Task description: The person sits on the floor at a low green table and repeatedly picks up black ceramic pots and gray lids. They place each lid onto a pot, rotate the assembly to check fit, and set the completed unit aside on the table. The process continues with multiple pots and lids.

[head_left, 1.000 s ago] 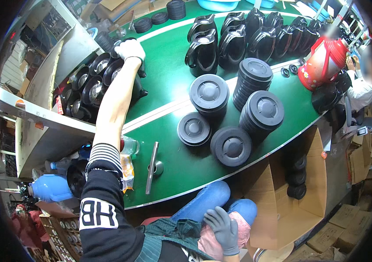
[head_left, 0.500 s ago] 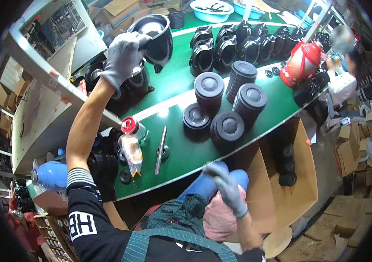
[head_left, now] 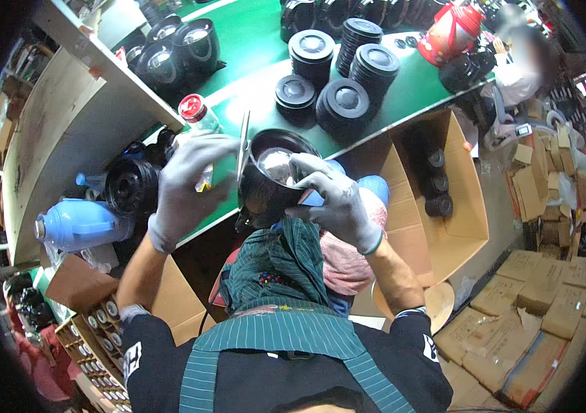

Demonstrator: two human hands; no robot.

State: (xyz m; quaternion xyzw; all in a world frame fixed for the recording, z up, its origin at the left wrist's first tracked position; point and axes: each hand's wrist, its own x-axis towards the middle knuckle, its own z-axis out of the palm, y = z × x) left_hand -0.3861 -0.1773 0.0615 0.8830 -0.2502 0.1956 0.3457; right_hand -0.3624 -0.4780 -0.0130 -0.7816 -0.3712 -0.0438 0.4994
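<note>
- One view only is given, taken from a fisheye camera worn on the head and aimed steeply down.
- The person's own chest and lap are seen at the near edge, close under the lens.
- The left hand (head_left: pixel 186 189) and right hand (head_left: pixel 334 199) are seen close, mid-frame.
- The green table (head_left: pixel 258 41) is seen farther off, bent by the lens.
- The boxes (head_left: pixel 534 310) on the floor are pushed to the right rim.

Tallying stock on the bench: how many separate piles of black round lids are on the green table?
4 visible: two low piles at the near edge, and two taller stacks behind them. A further stack may stand behind, partly hidden.
</note>
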